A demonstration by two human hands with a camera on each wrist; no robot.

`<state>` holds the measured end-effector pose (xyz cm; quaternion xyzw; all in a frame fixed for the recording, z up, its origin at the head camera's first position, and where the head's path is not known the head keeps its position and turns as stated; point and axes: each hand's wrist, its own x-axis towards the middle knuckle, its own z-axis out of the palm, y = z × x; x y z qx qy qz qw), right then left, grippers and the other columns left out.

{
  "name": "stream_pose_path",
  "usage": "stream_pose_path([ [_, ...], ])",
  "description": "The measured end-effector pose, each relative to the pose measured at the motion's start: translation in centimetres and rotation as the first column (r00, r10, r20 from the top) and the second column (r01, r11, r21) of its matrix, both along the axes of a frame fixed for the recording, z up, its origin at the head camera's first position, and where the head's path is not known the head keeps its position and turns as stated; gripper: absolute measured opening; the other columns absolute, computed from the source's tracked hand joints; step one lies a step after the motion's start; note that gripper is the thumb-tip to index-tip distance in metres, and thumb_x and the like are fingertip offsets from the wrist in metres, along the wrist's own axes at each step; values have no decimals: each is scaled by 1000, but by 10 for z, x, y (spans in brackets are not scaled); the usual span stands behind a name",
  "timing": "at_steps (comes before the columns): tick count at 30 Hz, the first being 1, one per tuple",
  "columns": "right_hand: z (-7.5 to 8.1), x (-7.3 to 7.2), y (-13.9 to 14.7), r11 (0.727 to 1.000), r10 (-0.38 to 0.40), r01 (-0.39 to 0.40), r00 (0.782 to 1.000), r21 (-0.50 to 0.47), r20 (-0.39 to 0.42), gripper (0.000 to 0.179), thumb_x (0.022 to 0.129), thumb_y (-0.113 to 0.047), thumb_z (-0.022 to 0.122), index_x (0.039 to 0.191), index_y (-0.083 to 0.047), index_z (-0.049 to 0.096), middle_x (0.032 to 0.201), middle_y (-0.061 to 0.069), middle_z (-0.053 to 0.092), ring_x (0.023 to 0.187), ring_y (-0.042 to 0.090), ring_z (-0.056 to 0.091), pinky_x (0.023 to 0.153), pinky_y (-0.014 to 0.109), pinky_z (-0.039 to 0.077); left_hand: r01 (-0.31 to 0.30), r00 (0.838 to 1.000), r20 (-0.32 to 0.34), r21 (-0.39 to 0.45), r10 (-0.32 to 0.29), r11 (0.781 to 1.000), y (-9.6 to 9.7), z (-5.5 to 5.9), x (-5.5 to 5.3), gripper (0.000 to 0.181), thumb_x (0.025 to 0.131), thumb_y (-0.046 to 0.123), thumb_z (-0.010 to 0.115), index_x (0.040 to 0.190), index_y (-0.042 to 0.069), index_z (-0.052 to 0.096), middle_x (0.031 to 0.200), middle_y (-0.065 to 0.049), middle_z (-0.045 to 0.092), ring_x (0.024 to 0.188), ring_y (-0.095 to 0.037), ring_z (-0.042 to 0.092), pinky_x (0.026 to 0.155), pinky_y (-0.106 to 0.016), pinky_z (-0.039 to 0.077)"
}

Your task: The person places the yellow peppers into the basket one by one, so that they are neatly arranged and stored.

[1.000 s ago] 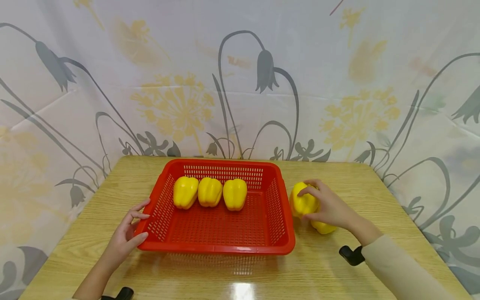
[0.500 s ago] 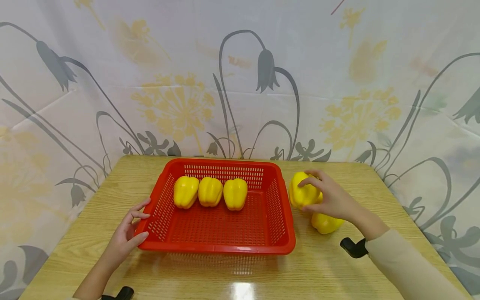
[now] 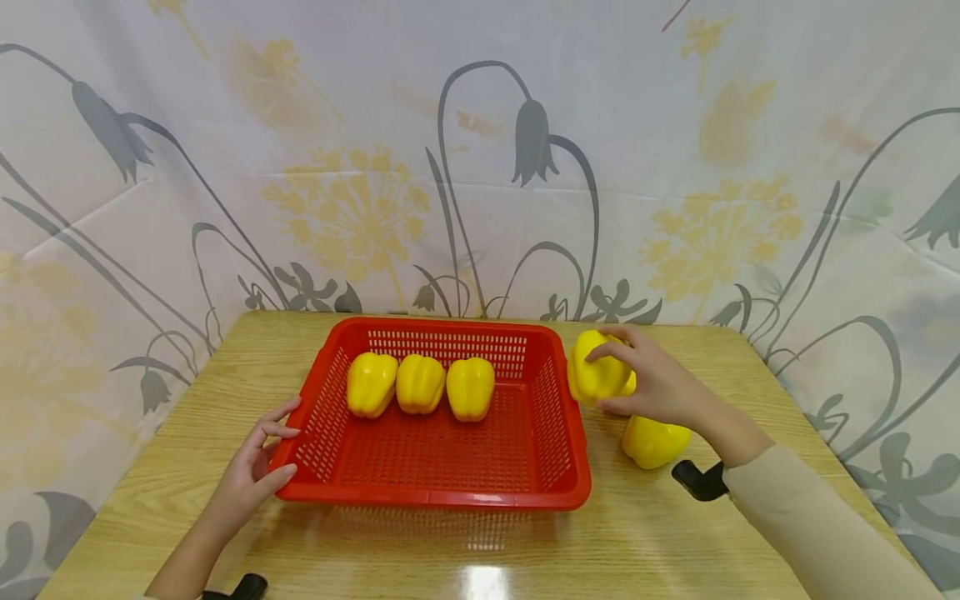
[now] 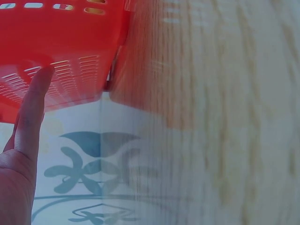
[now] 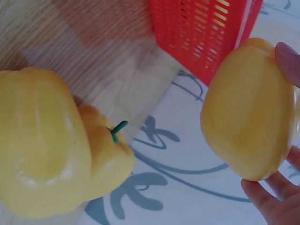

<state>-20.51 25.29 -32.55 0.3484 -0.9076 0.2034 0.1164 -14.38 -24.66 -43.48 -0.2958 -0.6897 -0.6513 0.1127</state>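
My right hand (image 3: 656, 383) grips a yellow bell pepper (image 3: 592, 367) between thumb and fingers, up beside the right rim of a red plastic basket (image 3: 427, 498). The right wrist view shows this held pepper (image 5: 248, 112) with the thumb at one end and fingertips at the other. Inside the basket, three more yellow peppers (image 3: 420, 384) line up toward the back. My left hand (image 3: 243, 475) touches the basket's left rim with spread, relaxed fingers; in the left wrist view one straight finger (image 4: 35, 108) lies against its slotted wall.
Below my right hand a yellow pepper (image 3: 652, 442) lies on the wooden table (image 3: 337, 558). Another, with a green stem (image 5: 119, 130), sits behind it in the right wrist view. A patterned cloth (image 3: 480, 208) hangs behind the table.
My right hand has lifted the pepper and carried it slightly left to the basket's right rim, uncovering more of the pepper on the table. The left hand and basket stay put.
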Motion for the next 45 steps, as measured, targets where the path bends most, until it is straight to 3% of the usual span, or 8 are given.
stream_pose_path([
  [19,14,-8,-46,999,51,-51,999,-13,2,49,66,-19,84,107,-14,58,133,19,40,113,39,45,88,52,42,6,999,38,-3,-6,1000,-2,0,2,32,80,-20,46,110,-11,41,145,-3,30,122,-11,37,83,-19,47],
  [29,14,-12,-72,996,84,-82,995,-39,55,49,68,-23,84,108,-14,58,134,17,39,113,36,46,86,46,45,3,1000,9,4,-3,1000,-2,0,2,34,78,-23,45,109,-11,42,145,-4,31,127,-11,31,90,-16,40],
  [36,11,-16,-92,993,113,-110,992,-42,60,49,67,-25,84,108,-15,59,133,13,40,114,32,44,88,44,44,10,1000,-26,9,-10,1000,-1,-2,1,37,74,-25,44,109,-12,42,145,-7,31,131,-13,25,96,-17,29],
  [45,10,-18,-115,985,164,-156,979,-75,123,48,71,-22,82,111,-14,57,136,14,36,120,31,40,92,43,42,20,998,-52,16,-20,1000,0,-3,-2,38,73,-26,44,108,-12,43,145,-11,31,132,-14,25,96,-19,27],
])
